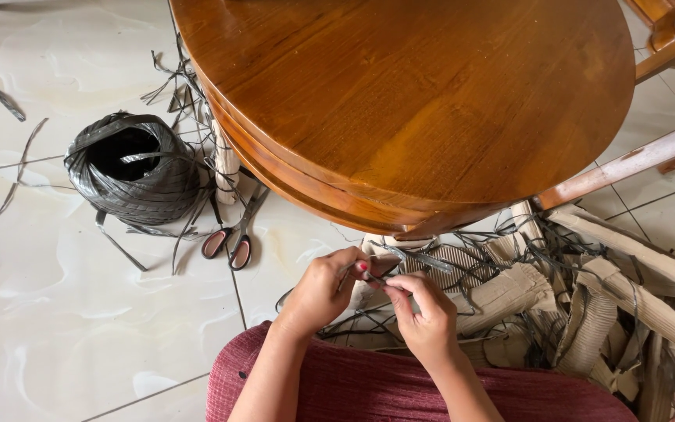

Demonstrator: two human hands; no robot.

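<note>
Black plastic strip [400, 256] runs between our hands just below the round wooden worktop [408, 101]. Our left hand [322, 291] and right hand [425, 312] each pinch it, fingertips nearly meeting. On the tiled floor [80, 312] to our left lie a black strip roll [133, 168] and scissors [232, 234]; corrugated cardboard [587, 312] lies to our right.

The desk [431, 101] stands on the floor [56, 312] — the twine ball [133, 168] left of it, the scissors [232, 234] just right of the ball. Cardboard scraps [587, 312] lie under the desk's right side, both hands [376, 301] before its near edge.
</note>
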